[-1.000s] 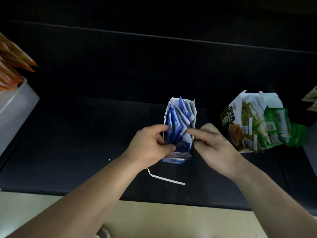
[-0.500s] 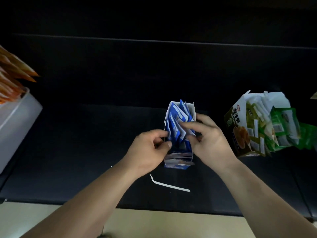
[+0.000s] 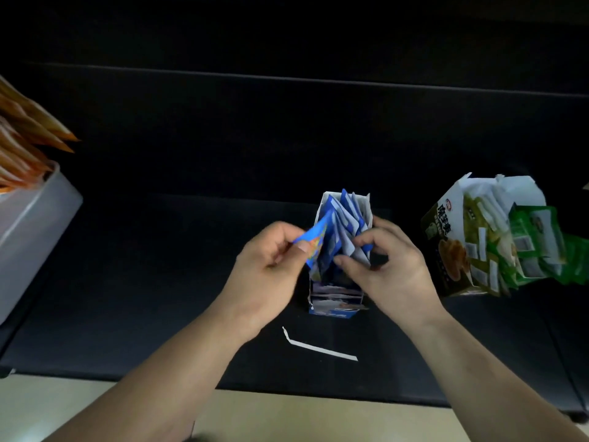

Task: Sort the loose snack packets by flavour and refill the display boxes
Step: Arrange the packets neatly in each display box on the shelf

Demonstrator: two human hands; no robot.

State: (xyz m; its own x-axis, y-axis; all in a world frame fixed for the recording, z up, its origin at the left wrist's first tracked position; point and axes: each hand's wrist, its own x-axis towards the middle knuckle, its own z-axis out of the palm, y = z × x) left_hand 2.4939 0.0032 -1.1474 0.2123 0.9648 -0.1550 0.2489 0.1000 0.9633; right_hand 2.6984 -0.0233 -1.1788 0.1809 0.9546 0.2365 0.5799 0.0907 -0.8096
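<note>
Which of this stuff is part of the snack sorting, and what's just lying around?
For the job: blue packet pinched by the left hand; blue box steadied by the right hand; green box and green packets; orange packets in the white bin.
Lying about: white paper strip.

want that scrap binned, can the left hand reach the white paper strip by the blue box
Probably yes: the white paper strip lies bare near the left hand, though that hand pinches a blue snack packet.
</note>
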